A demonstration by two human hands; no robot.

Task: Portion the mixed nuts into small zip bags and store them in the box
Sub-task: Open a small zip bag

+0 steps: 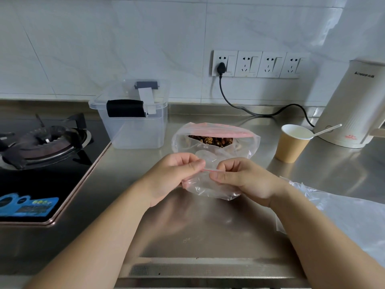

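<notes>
Left hand [170,176] and right hand [243,180] both over the steel surface [208,226], meeting at the mouth of a small zip bag [210,189]. Each hand pinches the bag's red zip strip [209,170] between thumb and curled fingers, left at one end, right at the other. Small bag clear, crumpled, hanging below the fingers; contents cannot be told.

Just behind it, a larger clear bag [214,138] stands on the surface, pink zip mouth agape, mixed nuts [211,141] visible inside.

Clear box [135,126] behind and left of the nut bag, beside the gas hob [41,142]; lid on, black handle on top.

Paper cup [292,142] with a white spoon [327,129] to the right, near a cream kettle [354,105]. More clear bags [343,209] lie flat at the right edge, past the right forearm.
</notes>
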